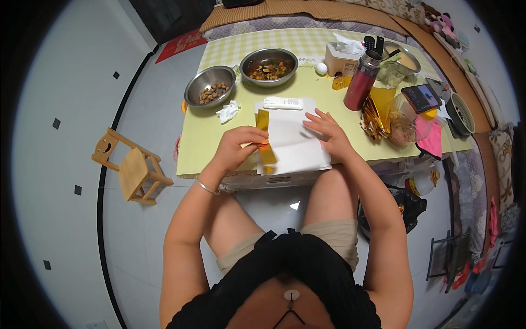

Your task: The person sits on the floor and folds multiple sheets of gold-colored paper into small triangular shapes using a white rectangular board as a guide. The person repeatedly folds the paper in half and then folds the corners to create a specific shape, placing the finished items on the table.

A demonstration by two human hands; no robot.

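My left hand (243,147) pinches a narrow strip of shiny gold paper (263,122) along the left side of a stack of white paper (289,131). The strip runs up and down past my fingers. Over the right side of the stack, my right hand (330,133) has its fingers spread, with nothing seen in it. A white, flat, oblong item (283,103) lies across the top of the stack. Right of my right hand is a bundle of folded gold paper (379,112).
Two steel bowls, one with nuts (210,88) and one with cooked food (268,68), stand at the back left by a crumpled tissue (228,112). A red thermos (361,82), a tissue box (339,57), an egg (321,68) and a phone (422,98) are to the right. A small wooden chair (134,167) stands left.
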